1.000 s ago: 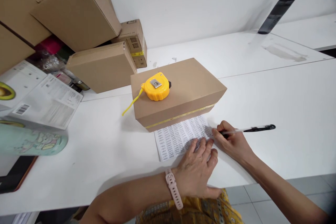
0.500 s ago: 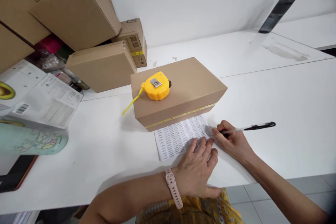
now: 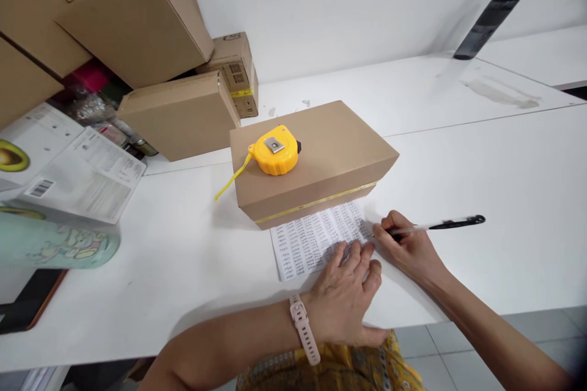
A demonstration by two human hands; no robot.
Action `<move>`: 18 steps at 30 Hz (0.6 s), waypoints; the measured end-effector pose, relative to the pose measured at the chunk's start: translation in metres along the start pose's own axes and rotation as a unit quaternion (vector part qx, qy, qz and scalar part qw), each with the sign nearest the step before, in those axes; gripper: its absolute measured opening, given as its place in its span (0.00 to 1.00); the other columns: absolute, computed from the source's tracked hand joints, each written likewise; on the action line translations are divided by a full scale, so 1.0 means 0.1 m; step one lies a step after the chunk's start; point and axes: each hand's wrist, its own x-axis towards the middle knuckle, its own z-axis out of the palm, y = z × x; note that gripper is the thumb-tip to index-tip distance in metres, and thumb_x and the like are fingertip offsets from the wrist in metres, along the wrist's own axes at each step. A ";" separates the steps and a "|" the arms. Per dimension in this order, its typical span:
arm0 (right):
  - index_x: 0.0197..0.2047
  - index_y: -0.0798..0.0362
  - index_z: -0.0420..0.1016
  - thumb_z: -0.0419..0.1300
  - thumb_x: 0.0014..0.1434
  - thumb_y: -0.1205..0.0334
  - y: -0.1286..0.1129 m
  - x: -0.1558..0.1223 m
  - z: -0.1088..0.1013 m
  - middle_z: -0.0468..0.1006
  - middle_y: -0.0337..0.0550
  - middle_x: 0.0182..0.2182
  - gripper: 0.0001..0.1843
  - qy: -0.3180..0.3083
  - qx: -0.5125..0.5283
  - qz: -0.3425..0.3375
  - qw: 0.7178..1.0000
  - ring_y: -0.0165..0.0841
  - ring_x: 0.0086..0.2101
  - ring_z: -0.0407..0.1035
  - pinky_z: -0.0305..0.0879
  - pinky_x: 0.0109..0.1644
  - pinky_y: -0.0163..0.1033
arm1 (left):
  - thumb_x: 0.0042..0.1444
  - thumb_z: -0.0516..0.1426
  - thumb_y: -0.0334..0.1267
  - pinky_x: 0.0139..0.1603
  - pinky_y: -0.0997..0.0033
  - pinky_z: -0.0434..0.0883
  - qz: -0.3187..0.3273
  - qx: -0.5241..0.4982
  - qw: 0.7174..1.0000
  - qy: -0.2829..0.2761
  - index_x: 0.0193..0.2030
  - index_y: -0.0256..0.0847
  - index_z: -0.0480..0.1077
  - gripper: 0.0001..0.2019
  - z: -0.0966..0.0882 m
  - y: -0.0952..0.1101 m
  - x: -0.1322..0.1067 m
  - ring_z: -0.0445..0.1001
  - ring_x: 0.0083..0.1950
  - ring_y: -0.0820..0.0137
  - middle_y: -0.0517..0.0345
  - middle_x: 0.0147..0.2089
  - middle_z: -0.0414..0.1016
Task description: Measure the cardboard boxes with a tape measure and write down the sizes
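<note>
My right hand [image 3: 408, 244] is closed around a pen [image 3: 454, 223] with a clear barrel and black cap end, its tip low by the right side of a paper sheet [image 3: 298, 250]. Columns of small handwriting cover the sheet, and its far edge is hidden by a brown cardboard box [image 3: 321, 159]. Fingers spread, my left hand [image 3: 346, 293] rests on the sheet's near part, its thumb at the table edge. A yellow tape measure [image 3: 276, 151] lies on top of the box, its yellow wrist strap hanging over the left side.
Several cardboard boxes [image 3: 178, 116] are piled at the back left. A white printed carton [image 3: 92, 177], a mint-green bottle [image 3: 59, 241] and a dark flat object [image 3: 34, 302] lie at the left. A dark bottle [image 3: 495, 12] stands at the back right of the white table [image 3: 495, 165].
The whole view has shifted very slightly. Both hands, the pen, sheet and box keep nearly the same positions relative to each other.
</note>
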 end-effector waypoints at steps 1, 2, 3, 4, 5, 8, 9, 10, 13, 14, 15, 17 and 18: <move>0.26 0.48 0.62 0.62 0.61 0.51 -0.01 0.00 0.00 0.63 0.34 0.20 0.18 0.000 -0.003 -0.002 1.000 0.29 0.23 0.56 0.54 0.24 0.36 | 0.60 0.47 0.67 0.72 0.48 0.45 0.000 -0.002 1.000 -0.002 0.68 0.25 0.54 0.45 0.00 0.00 0.00 0.49 0.74 0.44 0.30 0.73 0.53; 0.25 0.48 0.61 0.62 0.61 0.51 -0.02 0.00 -0.01 0.62 0.34 0.20 0.18 0.001 -0.005 -0.003 1.000 0.29 0.23 0.56 0.54 0.24 0.36 | 0.60 0.47 0.67 0.72 0.48 0.44 0.000 -0.003 1.000 -0.003 0.68 0.25 0.53 0.45 0.00 0.00 0.00 0.49 0.74 0.44 0.30 0.74 0.53; 0.25 0.48 0.61 0.62 0.61 0.51 -0.02 0.00 -0.01 0.62 0.34 0.20 0.18 0.003 -0.006 -0.002 1.000 0.29 0.23 0.55 0.54 0.24 0.36 | 0.60 0.47 0.67 0.72 0.48 0.44 0.001 -0.004 1.000 -0.004 0.69 0.25 0.53 0.45 0.01 0.00 0.00 0.48 0.74 0.44 0.30 0.74 0.52; 0.26 0.48 0.61 0.62 0.61 0.52 -0.02 0.00 -0.01 0.62 0.34 0.20 0.18 0.005 -0.006 0.001 1.000 0.29 0.23 0.55 0.54 0.24 0.35 | 0.60 0.48 0.67 0.73 0.48 0.43 0.001 -0.004 1.000 -0.005 0.69 0.25 0.53 0.45 0.01 0.00 0.00 0.48 0.74 0.44 0.30 0.74 0.52; 0.26 0.48 0.61 0.61 0.61 0.52 -0.02 -0.01 -0.02 0.62 0.34 0.21 0.17 0.008 -0.005 0.005 1.000 0.29 0.23 0.55 0.54 0.23 0.35 | 0.60 0.48 0.67 0.73 0.48 0.43 0.000 -0.004 1.000 -0.006 0.69 0.25 0.53 0.45 0.01 -0.01 0.00 0.47 0.74 0.44 0.30 0.74 0.52; 0.27 0.48 0.61 0.61 0.62 0.52 -0.01 -0.01 -0.02 0.62 0.34 0.21 0.17 0.010 -0.005 0.012 1.000 0.29 0.23 0.55 0.53 0.23 0.35 | 0.60 0.48 0.67 0.73 0.48 0.42 -0.001 -0.004 1.000 -0.009 0.69 0.25 0.53 0.46 0.02 -0.01 0.00 0.46 0.74 0.44 0.30 0.74 0.51; 0.27 0.48 0.61 0.60 0.62 0.52 0.00 0.00 -0.02 0.62 0.34 0.21 0.17 0.009 -0.006 0.013 1.000 0.29 0.23 0.55 0.54 0.23 0.35 | 0.60 0.48 0.67 0.73 0.48 0.42 -0.001 -0.004 1.000 -0.008 0.69 0.25 0.53 0.46 0.02 -0.01 0.00 0.46 0.74 0.44 0.30 0.74 0.51; 0.27 0.48 0.61 0.60 0.62 0.52 0.00 0.00 -0.02 0.62 0.34 0.21 0.17 0.008 -0.009 0.012 1.000 0.28 0.22 0.55 0.54 0.23 0.35 | 0.60 0.48 0.67 0.73 0.48 0.42 -0.001 -0.004 1.000 -0.007 0.69 0.25 0.53 0.46 0.02 -0.01 0.00 0.46 0.75 0.45 0.30 0.74 0.52; 0.26 0.48 0.61 0.61 0.61 0.52 -0.01 0.00 -0.01 0.61 0.34 0.20 0.17 0.010 -0.015 0.004 1.000 0.28 0.22 0.54 0.53 0.23 0.35 | 0.60 0.48 0.67 0.73 0.49 0.43 -0.002 0.000 1.000 0.001 0.68 0.26 0.54 0.45 0.02 0.00 -0.01 0.48 0.74 0.45 0.32 0.73 0.53; 0.26 0.48 0.61 0.62 0.60 0.52 -0.01 0.00 -0.01 0.61 0.34 0.20 0.17 0.011 -0.014 0.003 1.000 0.28 0.22 0.54 0.53 0.23 0.35 | 0.60 0.47 0.67 0.73 0.49 0.43 -0.001 0.002 1.000 0.004 0.68 0.26 0.54 0.45 0.03 0.00 -0.01 0.48 0.74 0.45 0.32 0.73 0.54; 0.26 0.48 0.61 0.62 0.60 0.53 -0.01 0.00 -0.01 0.61 0.33 0.20 0.17 0.013 -0.012 0.004 1.000 0.28 0.22 0.54 0.53 0.23 0.35 | 0.60 0.47 0.67 0.73 0.49 0.44 -0.001 0.003 1.000 0.006 0.68 0.26 0.55 0.45 0.03 0.00 -0.01 0.49 0.74 0.46 0.32 0.73 0.54; 0.26 0.48 0.61 0.62 0.60 0.53 -0.02 0.00 0.00 0.61 0.33 0.20 0.17 0.015 -0.005 0.010 1.000 0.28 0.22 0.54 0.53 0.23 0.35 | 0.59 0.47 0.67 0.73 0.49 0.44 -0.002 0.008 1.000 0.011 0.68 0.26 0.55 0.45 0.03 0.00 -0.01 0.50 0.74 0.46 0.32 0.73 0.55; 0.26 0.48 0.61 0.61 0.61 0.53 -0.02 0.00 0.00 0.61 0.33 0.20 0.17 0.017 -0.004 0.012 1.000 0.28 0.22 0.54 0.53 0.23 0.35 | 0.59 0.47 0.67 0.72 0.49 0.44 -0.003 0.010 1.000 0.013 0.68 0.27 0.55 0.45 0.03 -0.01 -0.01 0.50 0.74 0.46 0.32 0.73 0.55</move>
